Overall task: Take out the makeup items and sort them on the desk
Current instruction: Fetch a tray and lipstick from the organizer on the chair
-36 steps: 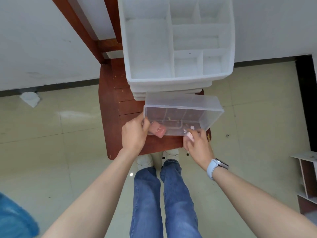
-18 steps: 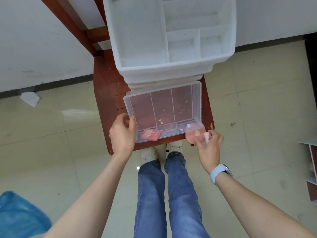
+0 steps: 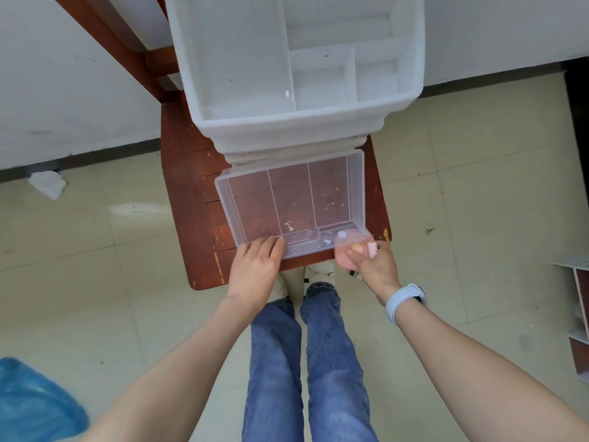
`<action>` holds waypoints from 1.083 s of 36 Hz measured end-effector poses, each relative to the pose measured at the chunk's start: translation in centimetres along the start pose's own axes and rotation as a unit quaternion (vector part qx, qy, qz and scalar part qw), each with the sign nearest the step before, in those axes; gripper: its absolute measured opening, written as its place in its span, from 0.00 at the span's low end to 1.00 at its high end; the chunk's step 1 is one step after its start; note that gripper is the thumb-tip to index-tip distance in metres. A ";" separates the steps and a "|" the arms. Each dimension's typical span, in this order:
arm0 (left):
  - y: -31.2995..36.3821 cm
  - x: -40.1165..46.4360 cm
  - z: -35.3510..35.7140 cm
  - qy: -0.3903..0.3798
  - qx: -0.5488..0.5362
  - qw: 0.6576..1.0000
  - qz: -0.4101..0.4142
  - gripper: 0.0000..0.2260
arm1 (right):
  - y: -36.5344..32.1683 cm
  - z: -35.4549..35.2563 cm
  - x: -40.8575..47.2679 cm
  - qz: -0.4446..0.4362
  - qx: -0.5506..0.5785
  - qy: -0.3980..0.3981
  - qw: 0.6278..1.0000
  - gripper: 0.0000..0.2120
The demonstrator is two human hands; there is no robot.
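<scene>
A clear plastic drawer (image 3: 287, 199) lies flat on the red-brown wooden seat (image 3: 188, 193), in front of the white compartment organizer (image 3: 242, 122). My left hand (image 3: 256, 266) lies over the drawer's front left rim, fingers reaching inside. It covers the spot where a pink square pad lay, and that pad is hidden. At the front right corner, my right hand (image 3: 377, 271) holds a round pink makeup puff (image 3: 343, 261) under the thumb. A small pale pink piece (image 3: 372, 250) sits between its fingers. Only specks and a small white scrap (image 3: 341, 234) show in the drawer.
The seat stands against a white wall, with a wooden frame (image 3: 105, 36) behind it. A crumpled white paper (image 3: 47, 185) lies on the tiled floor at left. A blue bag (image 3: 32, 406) is at bottom left and a shelf edge (image 3: 578, 317) at right. My legs are below the seat.
The drawer went from tilted up to lying flat on the seat. My left hand slid from the drawer's left corner onto its front rim, covering the pink square pad. My right hand keeps the puff.
</scene>
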State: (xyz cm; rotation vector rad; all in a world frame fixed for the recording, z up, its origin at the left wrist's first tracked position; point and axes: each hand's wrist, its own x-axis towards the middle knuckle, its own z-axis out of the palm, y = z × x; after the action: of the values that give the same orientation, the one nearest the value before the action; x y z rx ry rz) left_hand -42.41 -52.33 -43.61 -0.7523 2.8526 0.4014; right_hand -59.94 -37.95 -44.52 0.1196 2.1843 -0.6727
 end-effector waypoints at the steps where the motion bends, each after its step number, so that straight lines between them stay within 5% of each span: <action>1: -0.2 0.2 -0.1 0.002 -0.012 1.000 0.005 0.08 | 0.0 -0.2 -0.1 0.001 0.012 -0.006 1.000 0.17; 8: -0.5 -0.1 -1.3 -0.049 -0.068 0.996 0.043 0.12 | 0.6 -2.7 -2.3 -0.016 0.015 0.014 1.000 0.14; 14: 1.0 0.3 -4.4 -0.032 -0.289 0.952 -0.100 0.13 | 0.5 -4.5 -4.9 -0.046 0.102 0.074 0.991 0.11; 17: 2.4 0.8 -6.4 -0.035 -0.407 0.886 -0.219 0.11 | -0.4 -4.5 -6.2 -0.072 0.153 0.074 0.983 0.04; 21: 3.7 0.8 -7.7 -0.103 -0.601 0.723 -0.325 0.05 | -2.9 -3.5 -8.4 -0.082 0.181 -0.022 0.980 0.04; 26: 4.3 0.1 -9.6 -0.134 -0.715 0.584 -0.361 0.18 | -6.1 -1.2 -11.0 -0.101 0.160 -0.142 0.972 0.02; 28: 3.9 -0.3 -10.0 -0.120 -0.746 0.552 -0.352 0.20 | -6.9 -0.4 -11.6 -0.117 0.134 -0.161 0.971 0.04; 33: 2.7 -1.5 -10.0 -0.057 -0.696 0.625 -0.350 0.20 | -7.8 0.7 -12.5 -0.121 0.060 -0.234 0.963 0.03; 36: 2.0 -2.0 -9.9 -0.018 -0.685 0.629 -0.368 0.15 | -8.0 0.8 -12.8 -0.095 0.088 -0.236 0.963 0.15; 39: 1.2 -2.5 -9.9 0.016 -0.681 0.626 -0.380 0.08 | -8.2 0.5 -12.4 -0.074 0.072 -0.197 0.975 0.15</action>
State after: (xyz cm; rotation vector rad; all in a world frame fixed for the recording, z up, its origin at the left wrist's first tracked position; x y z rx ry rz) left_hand -41.75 -53.14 -33.36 -1.9231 1.3681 2.3212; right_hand -53.97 -43.51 -32.07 -0.0977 1.7736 -0.8601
